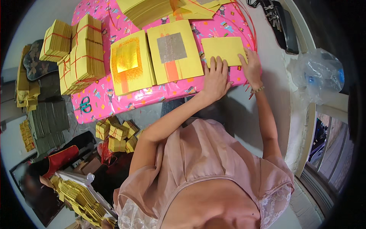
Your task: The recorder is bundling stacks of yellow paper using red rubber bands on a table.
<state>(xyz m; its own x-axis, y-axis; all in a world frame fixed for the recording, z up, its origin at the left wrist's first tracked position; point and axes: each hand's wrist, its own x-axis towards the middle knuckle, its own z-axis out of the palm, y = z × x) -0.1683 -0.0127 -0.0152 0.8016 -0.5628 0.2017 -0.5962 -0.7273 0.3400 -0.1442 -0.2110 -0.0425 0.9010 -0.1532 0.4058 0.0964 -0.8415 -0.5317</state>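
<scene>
A plain yellow folded sheet of paper (222, 46) lies on the pink table near its right corner. My left hand (216, 78) rests over its lower left edge, fingers stretched out and pressing lightly on the paper. At the sheet's right edge, my right hand (251, 68) lies with its thumb and fingers apart, touching the paper. Just left of my hands is a stack of yellow paper with a silver square (171, 47) on top. Beside that stands another stack bearing a gold square with an orange border (127, 59).
Bundles of yellow paper tied with red string (87, 53) stand at the table's left. Green-handled scissors (85, 104) lie near the front left corner. A large yellow paper pile (146, 13) is at the back. Red strings (249, 23) hang along the right edge. More tied bundles (117, 131) sit below.
</scene>
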